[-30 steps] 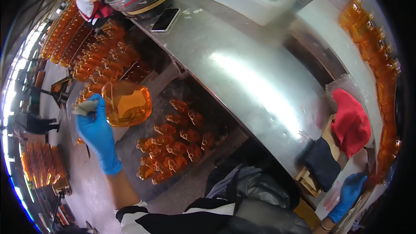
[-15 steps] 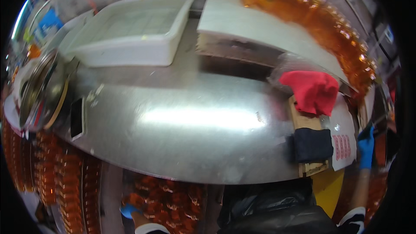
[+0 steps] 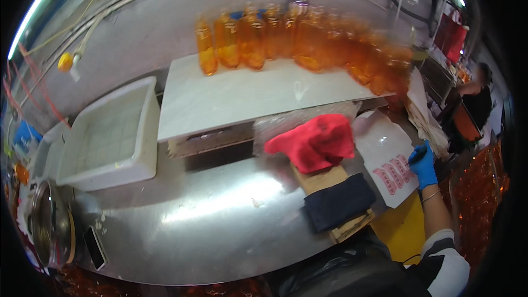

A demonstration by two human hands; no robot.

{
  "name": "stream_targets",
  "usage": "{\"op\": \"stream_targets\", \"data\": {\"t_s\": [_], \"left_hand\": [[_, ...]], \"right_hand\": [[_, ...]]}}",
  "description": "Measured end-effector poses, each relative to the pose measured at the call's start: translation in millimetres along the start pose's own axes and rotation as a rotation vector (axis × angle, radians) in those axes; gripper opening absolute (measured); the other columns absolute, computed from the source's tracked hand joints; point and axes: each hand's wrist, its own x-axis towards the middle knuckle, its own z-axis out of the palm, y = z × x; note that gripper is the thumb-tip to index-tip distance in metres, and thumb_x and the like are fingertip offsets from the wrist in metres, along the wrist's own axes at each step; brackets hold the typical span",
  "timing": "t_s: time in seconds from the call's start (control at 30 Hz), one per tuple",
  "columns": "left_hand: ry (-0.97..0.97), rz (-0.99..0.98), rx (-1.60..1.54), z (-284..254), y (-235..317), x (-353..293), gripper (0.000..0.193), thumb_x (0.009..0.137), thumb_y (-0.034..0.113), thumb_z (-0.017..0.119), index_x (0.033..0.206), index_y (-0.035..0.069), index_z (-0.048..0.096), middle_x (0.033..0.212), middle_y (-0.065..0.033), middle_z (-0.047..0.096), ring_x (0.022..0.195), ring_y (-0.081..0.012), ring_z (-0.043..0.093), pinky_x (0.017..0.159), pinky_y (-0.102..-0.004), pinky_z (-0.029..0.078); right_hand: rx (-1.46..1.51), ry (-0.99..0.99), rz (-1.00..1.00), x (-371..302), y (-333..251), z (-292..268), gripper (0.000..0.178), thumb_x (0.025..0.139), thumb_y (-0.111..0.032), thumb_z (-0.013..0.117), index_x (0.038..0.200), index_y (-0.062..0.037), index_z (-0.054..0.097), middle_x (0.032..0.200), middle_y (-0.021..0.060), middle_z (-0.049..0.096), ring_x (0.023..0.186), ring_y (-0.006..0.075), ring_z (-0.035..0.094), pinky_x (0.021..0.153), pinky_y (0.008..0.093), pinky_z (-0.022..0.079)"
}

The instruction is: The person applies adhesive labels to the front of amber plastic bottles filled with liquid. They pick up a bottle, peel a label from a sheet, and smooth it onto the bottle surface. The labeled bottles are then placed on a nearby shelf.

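Observation:
My right hand (image 3: 422,166), in a blue glove, is at the right edge of a white sheet (image 3: 379,132) bearing several curved pink-red labels (image 3: 391,179). Its thumb and forefinger stand apart beside the outermost label; I see nothing clearly held, and cannot tell whether they touch the sheet. Left of the sheet, a folded dark cloth (image 3: 338,202) lies across a wooden block (image 3: 322,179). A crumpled red cloth (image 3: 316,142) covers the block's far end. My left hand is out of view.
Amber bottles (image 3: 252,41) line a raised white board (image 3: 247,91) behind. A white tub (image 3: 113,170), a phone (image 3: 94,247) and a metal pot (image 3: 47,223) occupy the steel table's (image 3: 181,247) left side. Yellow surface (image 3: 404,228) shows below the sheet. A person (image 3: 476,96) sits far right.
The view has swung right and up, showing the bottles and wall. My left hand, previously low over amber items, has left the picture. My right hand has come closer to the label sheet.

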Motion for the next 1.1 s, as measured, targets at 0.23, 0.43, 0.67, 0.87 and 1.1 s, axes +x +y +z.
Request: {"op": "stream_targets", "data": {"t_s": [0.23, 0.43, 0.67, 0.87, 1.1], "left_hand": [[-0.929, -0.076, -0.959, 167.7, 337.4, -40.6, 0.035, 0.089, 0.006, 0.048, 0.123, -0.002, 0.048, 0.117, -0.0132, 0.055, 0.106, -0.0196, 0.054, 0.093, -0.0305, 0.041], [-1.018, 0.456, -1.091, 344.8, 550.7, -192.4, 0.053, 0.090, 0.018, 0.052, 0.136, 0.001, 0.030, 0.135, -0.0146, 0.038, 0.125, -0.0198, 0.033, 0.103, -0.0318, 0.025], [-0.879, 0.315, -0.898, 456.7, 561.6, -247.0, 0.038, 0.076, 0.014, 0.067, 0.107, -0.005, 0.054, 0.105, -0.0155, 0.061, 0.092, -0.0237, 0.059, 0.080, -0.0339, 0.046], [-1.006, 0.190, -0.781, 473.0, 560.4, -228.9, 0.037, 0.078, 0.018, 0.068, 0.102, -0.007, 0.058, 0.099, -0.0118, 0.062, 0.084, -0.0199, 0.060, 0.075, -0.0314, 0.048], [-0.972, -0.135, -0.932, 354.7, 528.5, -181.6, 0.040, 0.081, 0.022, 0.065, 0.106, -0.008, 0.057, 0.103, -0.0118, 0.061, 0.085, -0.0155, 0.059, 0.075, -0.0271, 0.048]], "right_hand": [[-0.120, 0.149, -0.005, -3.3, -19.3, -6.1, 0.029, 0.082, -0.039, 0.061, 0.060, -0.0199, 0.055, 0.058, -0.0014, 0.058, 0.039, 0.0115, 0.047, 0.034, 0.0223, 0.038], [-0.823, 0.364, -0.229, -18.0, -35.7, -31.4, 0.031, 0.079, -0.038, 0.062, 0.066, -0.0095, 0.061, 0.063, 0.0027, 0.060, 0.052, 0.0095, 0.048, 0.050, 0.0237, 0.040], [-1.536, 0.211, -0.379, -0.1, -61.0, -35.2, 0.049, 0.066, -0.036, 0.075, 0.097, 0.0000, 0.062, 0.093, 0.0170, 0.062, 0.086, 0.0253, 0.060, 0.076, 0.0336, 0.047], [-2.056, -0.115, -0.381, 5.7, -48.2, 4.6, 0.095, 0.044, -0.046, 0.083, 0.121, -0.0031, 0.048, 0.113, 0.0191, 0.050, 0.108, 0.0333, 0.047, 0.087, 0.0410, 0.042], [-1.908, 0.063, -0.153, 38.3, -58.2, 8.7, 0.075, 0.044, -0.047, 0.083, 0.098, -0.0037, 0.056, 0.096, 0.0159, 0.056, 0.093, 0.0317, 0.055, 0.078, 0.0398, 0.045]]}}
